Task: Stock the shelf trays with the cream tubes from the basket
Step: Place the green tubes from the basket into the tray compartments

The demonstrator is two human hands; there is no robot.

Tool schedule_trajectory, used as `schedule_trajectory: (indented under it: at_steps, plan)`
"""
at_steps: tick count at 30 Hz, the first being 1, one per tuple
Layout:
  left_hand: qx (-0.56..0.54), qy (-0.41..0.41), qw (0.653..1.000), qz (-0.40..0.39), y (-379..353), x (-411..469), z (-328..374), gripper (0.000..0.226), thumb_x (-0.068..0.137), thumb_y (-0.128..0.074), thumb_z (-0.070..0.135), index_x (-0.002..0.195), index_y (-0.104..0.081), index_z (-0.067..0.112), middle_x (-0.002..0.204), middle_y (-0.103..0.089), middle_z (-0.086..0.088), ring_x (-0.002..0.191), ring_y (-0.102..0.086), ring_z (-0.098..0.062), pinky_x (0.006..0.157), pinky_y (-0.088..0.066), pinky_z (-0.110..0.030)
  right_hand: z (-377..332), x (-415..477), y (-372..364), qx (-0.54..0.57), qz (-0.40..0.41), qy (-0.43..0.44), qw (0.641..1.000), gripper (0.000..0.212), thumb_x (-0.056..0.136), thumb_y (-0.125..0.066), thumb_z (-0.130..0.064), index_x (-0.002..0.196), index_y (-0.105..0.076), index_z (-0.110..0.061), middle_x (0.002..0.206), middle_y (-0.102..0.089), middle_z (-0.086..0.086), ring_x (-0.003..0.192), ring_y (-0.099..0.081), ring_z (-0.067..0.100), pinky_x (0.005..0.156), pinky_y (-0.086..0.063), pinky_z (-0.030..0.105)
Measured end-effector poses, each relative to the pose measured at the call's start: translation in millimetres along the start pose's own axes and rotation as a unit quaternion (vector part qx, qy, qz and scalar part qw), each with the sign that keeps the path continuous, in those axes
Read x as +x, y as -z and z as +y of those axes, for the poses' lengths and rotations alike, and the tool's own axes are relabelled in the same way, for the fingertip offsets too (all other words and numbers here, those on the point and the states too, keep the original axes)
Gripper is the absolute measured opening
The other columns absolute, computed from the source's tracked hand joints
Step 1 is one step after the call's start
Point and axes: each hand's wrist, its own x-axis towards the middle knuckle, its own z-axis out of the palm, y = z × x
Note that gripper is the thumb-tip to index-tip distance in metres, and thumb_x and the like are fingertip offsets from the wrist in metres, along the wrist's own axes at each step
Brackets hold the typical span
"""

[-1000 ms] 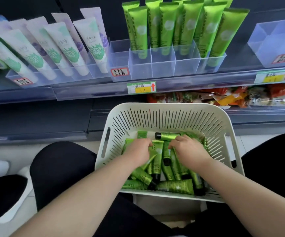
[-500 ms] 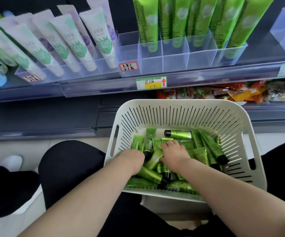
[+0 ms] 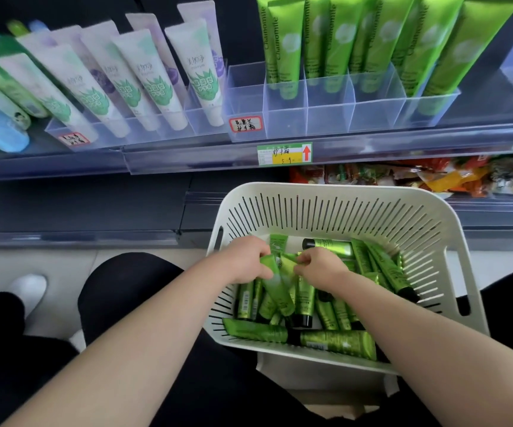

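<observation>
A white slotted basket (image 3: 335, 208) rests on my lap and holds several green cream tubes (image 3: 332, 339) with black caps. My left hand (image 3: 246, 260) is shut on one green tube (image 3: 275, 286), gripping its flat end so the tube hangs toward me. My right hand (image 3: 319, 266) is beside it, fingers pinched on the flat ends of other green tubes in the pile. Above, a clear divided shelf tray (image 3: 329, 115) holds upright green tubes (image 3: 335, 41); its leftmost compartment (image 3: 244, 97) holds no tube.
A second clear tray (image 3: 132, 134) at the left holds white and green tubes (image 3: 153, 81). A price label (image 3: 284, 154) is on the shelf rail. Snack packets (image 3: 418, 177) lie on the lower shelf at the right. A white shoe (image 3: 28, 288) is on the floor at the left.
Both hands rose from deep in the pile and closed together on tube ends. The left hand has lifted one tube. The view shifted down and left.
</observation>
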Motion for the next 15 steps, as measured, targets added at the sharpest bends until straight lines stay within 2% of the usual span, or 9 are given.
schedule_trajectory:
  at_steps: [1, 2, 4, 7, 11, 15]
  plan:
    - [-0.007, -0.004, 1.000, 0.014, 2.1, -0.1, 1.1, 0.014, 0.087, -0.070, 0.029, 0.083, -0.060, 0.020, 0.093, -0.057, 0.001, 0.076, -0.056, -0.013, 0.071, -0.048, -0.031, -1.1, -1.6, 6.1, 0.017, 0.022, 0.011, 1.000, 0.023, 0.092, -0.057, -0.028, 0.111, -0.063, -0.017, 0.103, -0.065, 0.002, 0.086, -0.060, 0.018, 0.069, -0.047, 0.028]
    - [-0.015, -0.005, 1.000, 0.027, 3.4, 0.0, 2.3, 0.021, 0.087, -0.069, 0.029, 0.073, -0.054, 0.024, 0.082, -0.053, 0.004, 0.070, -0.051, -0.011, 0.065, -0.043, -0.029, -1.7, -3.9, 12.6, 0.033, 0.044, 0.022, 0.998, 0.018, 0.093, -0.054, -0.027, 0.105, -0.063, -0.017, 0.097, -0.064, 0.001, 0.078, -0.058, 0.017, 0.063, -0.044, 0.027]
    - [-0.032, -0.013, 0.998, 0.059, 4.3, 0.0, 6.3, 0.027, 0.087, -0.069, 0.028, 0.067, -0.051, 0.024, 0.072, -0.049, 0.005, 0.066, -0.048, -0.013, 0.059, -0.036, -0.028, -0.7, -9.6, 26.7, 0.060, 0.079, 0.045, 0.994, 0.011, 0.095, -0.050, -0.023, 0.100, -0.058, -0.017, 0.092, -0.060, 0.001, 0.070, -0.052, 0.013, 0.059, -0.039, 0.027]
    - [-0.050, -0.039, 0.988, 0.142, 8.6, -4.1, 16.1, 0.011, 0.085, -0.071, 0.027, 0.086, -0.063, 0.019, 0.081, -0.060, 0.004, 0.079, -0.057, -0.017, 0.069, -0.044, -0.030, 2.6, -21.7, 49.8, 0.059, 0.142, 0.080, 0.985, 0.006, 0.096, -0.048, -0.020, 0.098, -0.053, -0.018, 0.091, -0.059, -0.001, 0.074, -0.054, 0.013, 0.055, -0.038, 0.025]
    - [-0.078, -0.081, 0.963, 0.245, 28.8, -15.5, 27.7, 0.017, 0.084, -0.072, 0.023, 0.101, -0.067, 0.023, 0.099, -0.066, 0.006, 0.088, -0.060, -0.013, 0.078, -0.044, -0.025, -7.5, -45.5, 91.8, -0.040, 0.247, 0.153, 0.956, 0.013, 0.094, -0.050, -0.020, 0.104, -0.058, -0.021, 0.091, -0.066, -0.001, 0.079, -0.060, 0.022, 0.064, -0.046, 0.032]
    - [-0.081, -0.129, 0.937, 0.315, 60.8, -31.1, 44.9, 0.018, 0.089, -0.066, 0.019, 0.106, -0.070, 0.023, 0.100, -0.066, 0.011, 0.093, -0.060, -0.011, 0.078, -0.043, -0.024, -34.6, -71.7, 129.1, -0.132, 0.309, 0.224, 0.915, 0.014, 0.092, -0.052, -0.022, 0.102, -0.060, -0.027, 0.095, -0.067, -0.005, 0.088, -0.061, 0.022, 0.062, -0.039, 0.030]
